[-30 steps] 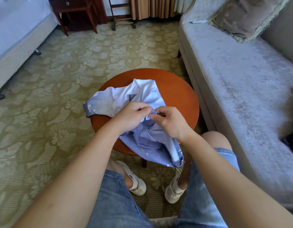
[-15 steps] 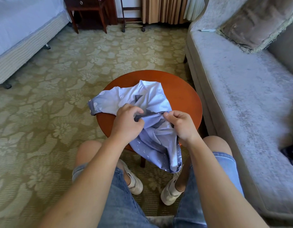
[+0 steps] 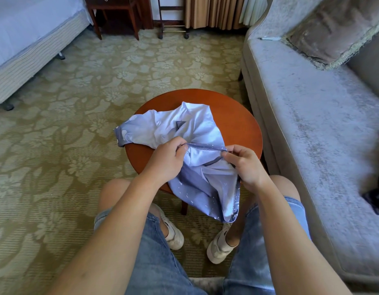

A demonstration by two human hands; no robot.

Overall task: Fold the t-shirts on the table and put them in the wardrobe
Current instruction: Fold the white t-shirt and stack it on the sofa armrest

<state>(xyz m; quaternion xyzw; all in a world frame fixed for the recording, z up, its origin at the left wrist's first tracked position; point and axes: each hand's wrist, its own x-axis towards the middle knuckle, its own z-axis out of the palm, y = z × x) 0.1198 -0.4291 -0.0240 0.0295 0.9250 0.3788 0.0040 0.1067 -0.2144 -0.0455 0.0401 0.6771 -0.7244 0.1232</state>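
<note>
So we've got one light blue t-shirt (image 3: 184, 126) bunched up on the round wooden table (image 3: 237, 116). One sleeve pokes off the table's left edge, and the bottom part droops over the table's near edge, down between our knees. Our left hand (image 3: 165, 160) has its fingers curled tight round the hem (image 3: 205, 146). Our right hand (image 3: 246, 165) pinches the same hem between thumb and forefinger, other fingers curled in, so a short stretch of hem runs taut between the two hands over the table's near side. A grey sofa (image 3: 312, 135) sits right of the table, and a bed (image 3: 25, 50) is well off to the table's far left.
</note>
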